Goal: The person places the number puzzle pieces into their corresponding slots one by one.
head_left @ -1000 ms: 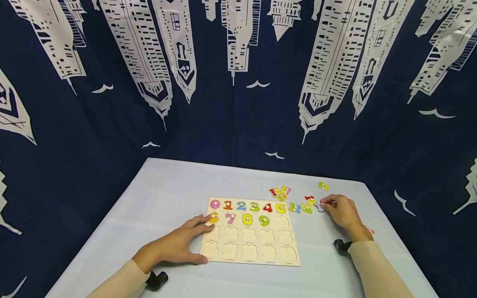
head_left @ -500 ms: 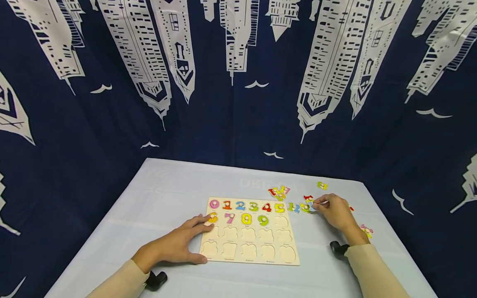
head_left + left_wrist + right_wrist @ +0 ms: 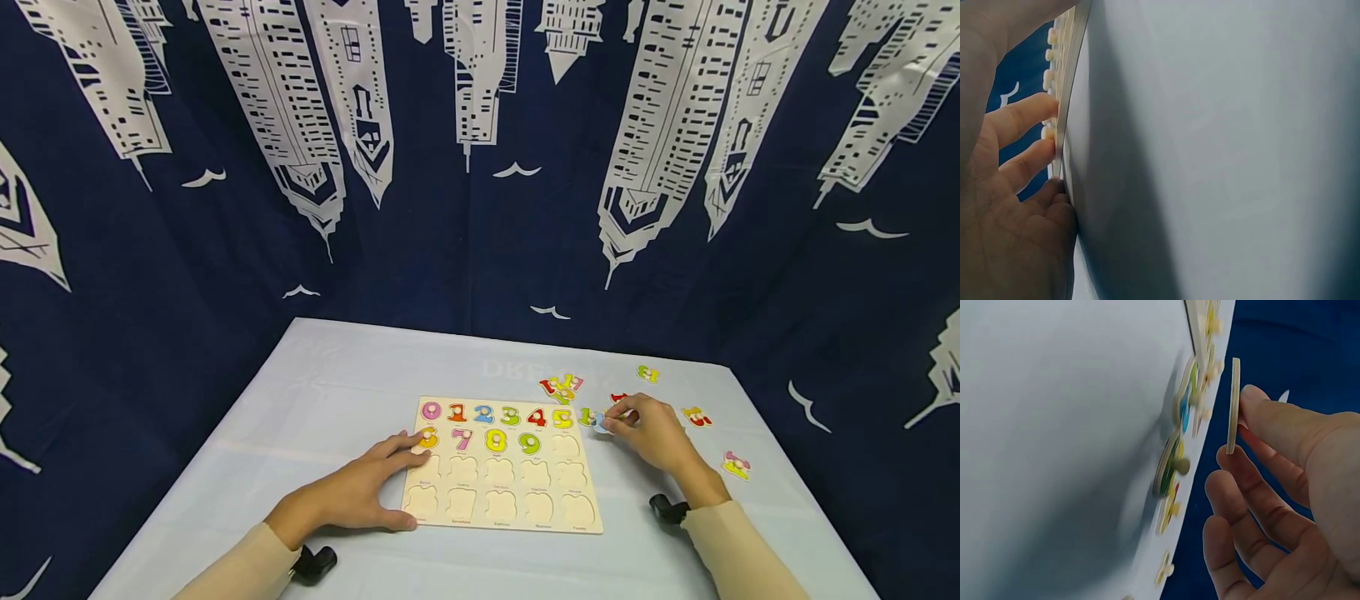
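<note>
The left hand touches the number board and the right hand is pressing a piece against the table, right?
Not quite: the right hand pinches the piece up off the table, as the right wrist view shows. The left hand touches the number board.

Board (image 3: pixel 482 500) beige; zero (image 3: pixel 431 411) pink; nine (image 3: pixel 529 443) green; table (image 3: pixel 360 375) white; backdrop (image 3: pixel 480 233) navy, white building print.

I had bare table (image 3: pixel 637 542) to pass through between the board (image 3: pixel 592 508) and the right sleeve (image 3: pixel 738 546). The left hand (image 3: pixel 356 492) blocked the board's left edge; loose pieces (image 3: pixel 562 390) cluttered its far right corner.
</note>
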Action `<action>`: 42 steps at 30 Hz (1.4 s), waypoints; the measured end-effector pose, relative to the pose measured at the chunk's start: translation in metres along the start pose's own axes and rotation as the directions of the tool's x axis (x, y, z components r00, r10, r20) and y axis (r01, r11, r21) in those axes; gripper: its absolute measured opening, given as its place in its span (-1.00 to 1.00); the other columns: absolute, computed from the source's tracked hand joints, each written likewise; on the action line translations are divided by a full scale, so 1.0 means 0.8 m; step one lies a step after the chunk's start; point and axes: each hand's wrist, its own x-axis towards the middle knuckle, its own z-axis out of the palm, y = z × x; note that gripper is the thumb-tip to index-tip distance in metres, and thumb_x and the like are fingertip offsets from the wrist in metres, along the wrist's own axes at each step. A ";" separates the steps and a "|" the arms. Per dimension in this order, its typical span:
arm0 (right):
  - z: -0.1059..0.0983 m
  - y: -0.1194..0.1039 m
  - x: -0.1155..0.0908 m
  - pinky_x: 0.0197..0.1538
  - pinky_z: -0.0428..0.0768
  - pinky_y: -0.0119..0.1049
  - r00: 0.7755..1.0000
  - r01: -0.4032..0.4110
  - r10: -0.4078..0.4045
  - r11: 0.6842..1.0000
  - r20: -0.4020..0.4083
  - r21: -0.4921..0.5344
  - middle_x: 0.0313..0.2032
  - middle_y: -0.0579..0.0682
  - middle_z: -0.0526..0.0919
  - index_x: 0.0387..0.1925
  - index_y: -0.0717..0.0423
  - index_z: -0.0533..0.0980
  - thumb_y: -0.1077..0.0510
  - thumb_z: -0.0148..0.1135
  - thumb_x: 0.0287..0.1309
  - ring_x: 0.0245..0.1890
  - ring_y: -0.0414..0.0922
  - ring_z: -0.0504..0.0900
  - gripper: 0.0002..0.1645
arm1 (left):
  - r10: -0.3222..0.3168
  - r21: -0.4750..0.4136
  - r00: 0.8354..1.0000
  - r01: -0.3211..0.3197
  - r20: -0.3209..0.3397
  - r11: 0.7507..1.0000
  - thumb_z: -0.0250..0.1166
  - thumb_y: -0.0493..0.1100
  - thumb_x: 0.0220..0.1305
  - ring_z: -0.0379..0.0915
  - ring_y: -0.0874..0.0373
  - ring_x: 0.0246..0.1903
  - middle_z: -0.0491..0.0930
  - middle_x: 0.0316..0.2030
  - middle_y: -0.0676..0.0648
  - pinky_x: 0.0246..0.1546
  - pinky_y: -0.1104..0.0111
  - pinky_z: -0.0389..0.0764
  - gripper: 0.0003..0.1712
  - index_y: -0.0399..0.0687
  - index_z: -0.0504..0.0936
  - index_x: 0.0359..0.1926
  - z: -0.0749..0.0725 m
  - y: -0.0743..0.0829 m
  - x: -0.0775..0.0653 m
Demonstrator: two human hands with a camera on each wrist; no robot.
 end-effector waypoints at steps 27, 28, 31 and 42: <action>0.044 -0.054 -0.008 -0.20 0.57 -0.41 0.981 0.148 -0.152 0.988 0.118 0.039 -0.28 -0.20 0.71 -0.25 -0.11 0.82 0.12 0.73 0.36 -0.30 -0.30 0.55 -0.86 | -0.012 -0.009 1.000 0.012 0.005 1.000 0.76 0.33 0.23 -0.02 -0.30 0.90 0.18 0.86 -0.07 0.75 -0.43 0.33 0.17 0.16 0.49 0.75 0.002 -0.001 0.002; 0.045 -0.055 -0.007 -0.20 0.56 -0.41 0.981 0.152 -0.156 0.988 0.118 0.039 -0.29 -0.20 0.70 -0.25 -0.11 0.82 0.12 0.73 0.36 -0.31 -0.30 0.54 -0.86 | -0.012 -0.010 1.000 0.012 0.005 1.000 0.76 0.33 0.23 -0.02 -0.30 0.90 0.18 0.86 -0.07 0.75 -0.43 0.33 0.17 0.16 0.49 0.75 0.002 -0.002 0.002; 0.047 -0.058 -0.006 -0.22 0.54 -0.40 0.980 0.159 -0.162 0.987 0.115 0.037 -0.30 -0.20 0.69 -0.26 -0.12 0.82 0.12 0.73 0.36 -0.31 -0.28 0.52 -0.85 | -0.014 -0.010 1.000 0.014 0.005 1.000 0.76 0.34 0.23 -0.02 -0.30 0.90 0.18 0.86 -0.07 0.75 -0.43 0.33 0.17 0.16 0.49 0.75 0.002 -0.003 0.001; 0.048 -0.060 -0.002 -0.23 0.52 -0.40 0.983 0.128 -0.129 0.992 0.128 0.017 -0.30 -0.17 0.68 -0.27 -0.11 0.82 0.14 0.73 0.35 -0.31 -0.24 0.53 -0.85 | -0.011 0.012 1.000 0.011 0.001 1.000 0.75 0.35 0.24 -0.01 -0.27 0.90 0.20 0.85 -0.03 0.75 -0.40 0.37 0.17 0.16 0.48 0.76 0.002 -0.004 0.001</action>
